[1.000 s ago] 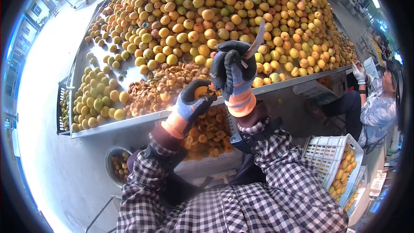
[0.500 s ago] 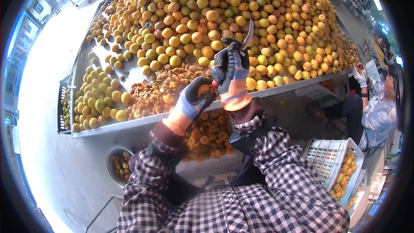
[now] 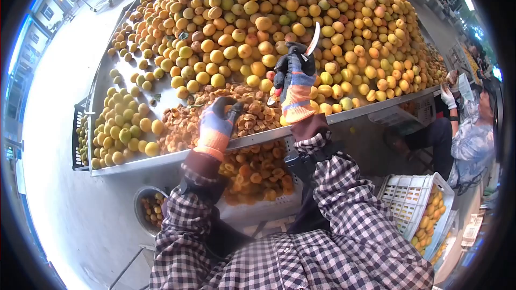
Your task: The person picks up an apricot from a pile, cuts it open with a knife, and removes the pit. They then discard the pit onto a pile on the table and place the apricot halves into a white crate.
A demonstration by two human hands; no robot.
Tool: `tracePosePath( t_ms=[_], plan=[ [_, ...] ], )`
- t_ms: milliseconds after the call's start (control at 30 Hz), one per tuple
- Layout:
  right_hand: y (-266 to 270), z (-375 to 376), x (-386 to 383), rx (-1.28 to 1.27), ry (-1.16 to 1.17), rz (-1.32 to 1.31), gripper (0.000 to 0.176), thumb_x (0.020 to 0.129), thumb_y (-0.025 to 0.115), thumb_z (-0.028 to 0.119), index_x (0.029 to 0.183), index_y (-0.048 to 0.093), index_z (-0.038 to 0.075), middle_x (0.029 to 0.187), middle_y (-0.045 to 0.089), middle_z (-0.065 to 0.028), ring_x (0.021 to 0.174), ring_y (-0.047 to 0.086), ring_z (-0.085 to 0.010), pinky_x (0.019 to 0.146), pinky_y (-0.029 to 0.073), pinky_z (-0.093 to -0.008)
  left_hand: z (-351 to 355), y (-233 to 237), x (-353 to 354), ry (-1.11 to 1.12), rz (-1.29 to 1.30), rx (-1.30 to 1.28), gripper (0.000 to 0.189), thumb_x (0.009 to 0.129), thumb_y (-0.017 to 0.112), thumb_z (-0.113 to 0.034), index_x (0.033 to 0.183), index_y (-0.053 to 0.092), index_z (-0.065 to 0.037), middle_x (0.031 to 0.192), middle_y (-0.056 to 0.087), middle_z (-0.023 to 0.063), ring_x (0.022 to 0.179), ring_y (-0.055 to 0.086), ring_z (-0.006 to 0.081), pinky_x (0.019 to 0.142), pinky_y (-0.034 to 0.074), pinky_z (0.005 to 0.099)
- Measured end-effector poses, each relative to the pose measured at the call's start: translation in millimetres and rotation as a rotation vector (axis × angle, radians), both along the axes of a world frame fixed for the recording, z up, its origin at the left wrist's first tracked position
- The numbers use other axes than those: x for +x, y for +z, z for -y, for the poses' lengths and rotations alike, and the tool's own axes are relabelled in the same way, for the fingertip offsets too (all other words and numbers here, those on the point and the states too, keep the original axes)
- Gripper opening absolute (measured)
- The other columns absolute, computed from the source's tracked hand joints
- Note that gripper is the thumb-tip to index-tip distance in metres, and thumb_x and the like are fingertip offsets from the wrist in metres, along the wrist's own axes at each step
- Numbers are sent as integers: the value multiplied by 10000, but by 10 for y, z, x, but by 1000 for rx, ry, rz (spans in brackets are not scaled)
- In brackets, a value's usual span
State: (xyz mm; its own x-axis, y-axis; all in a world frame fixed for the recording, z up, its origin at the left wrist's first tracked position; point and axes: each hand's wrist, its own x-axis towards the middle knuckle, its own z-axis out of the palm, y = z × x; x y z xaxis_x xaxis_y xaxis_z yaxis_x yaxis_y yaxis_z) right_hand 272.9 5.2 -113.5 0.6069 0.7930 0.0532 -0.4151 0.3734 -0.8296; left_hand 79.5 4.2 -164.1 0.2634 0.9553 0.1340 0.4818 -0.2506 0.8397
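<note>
A second ago the left hand point(image 3: 216, 122), in a blue-grey knitted glove with black rubbery fingertips and an orange cuff, held a round orange apricot up against the right hand. Now it has dropped away to the left and lies palm-down on the heap of wrinkled brown pits and scraps point(image 3: 185, 121) at the table's near edge. Its fingers are curled, and whether they grip anything cannot be told. The right hand point(image 3: 293, 80), gloved the same way, has risen slightly. It is clenched around the handle of the short curved steel knife point(image 3: 312, 37), whose thin shiny blade points up and away over the fruit.

Behind both hands rises the great mound of smooth yellow-orange apricots point(image 3: 301, 5), filling the sheet-metal table point(image 3: 145, 160). Under the table's lip sits a white slotted plastic crate of halved apricots point(image 3: 252, 209), with a small round metal bowl point(image 3: 136, 201) left of it. At the far right a seated person point(image 3: 473, 134) in a white glove works beside another white crate point(image 3: 400, 190).
</note>
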Motion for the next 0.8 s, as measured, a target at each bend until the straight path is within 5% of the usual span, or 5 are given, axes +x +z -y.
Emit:
tracePosePath(
  t_ms=[67,200,400,633,800],
  plan=[
    [18,7,32,56,8,28,143,951,581,155,1070,584,75,607,569,-38,343,430,-95,304,320,-229,-41,-12,-65,15,-16,104,250,840,736,-236,1016,670,-71,815,693,107,711,636,179,703,509,334],
    [134,99,321,-6,85,172,125,921,633,113,1036,627,64,625,597,-13,400,470,-68,343,338,-211,104,480,-108,-270,300,-551,199,872,655,-226,1014,684,-90,840,693,20,624,601,63,506,451,205],
    [-299,140,970,-399,278,941,233,826,743,165,1021,636,96,796,641,-13,714,587,-86,648,487,-244,450,210,18,-819,240,-207,215,877,667,-159,1068,683,-61,871,700,53,774,644,105,681,513,271],
    [-176,440,636,-898,430,1656,453,719,794,252,1110,624,101,930,689,-138,911,658,-304,811,517,-380,402,194,95,-624,371,-362,226,873,661,-129,1089,685,-67,912,701,14,784,618,76,685,515,251],
    [-174,459,716,-654,460,1320,355,744,765,212,1061,646,106,999,685,-99,918,655,-248,816,506,-348,356,198,140,-523,450,-470,268,887,643,-181,1107,669,-30,935,702,51,853,644,98,702,517,247]
  ],
)
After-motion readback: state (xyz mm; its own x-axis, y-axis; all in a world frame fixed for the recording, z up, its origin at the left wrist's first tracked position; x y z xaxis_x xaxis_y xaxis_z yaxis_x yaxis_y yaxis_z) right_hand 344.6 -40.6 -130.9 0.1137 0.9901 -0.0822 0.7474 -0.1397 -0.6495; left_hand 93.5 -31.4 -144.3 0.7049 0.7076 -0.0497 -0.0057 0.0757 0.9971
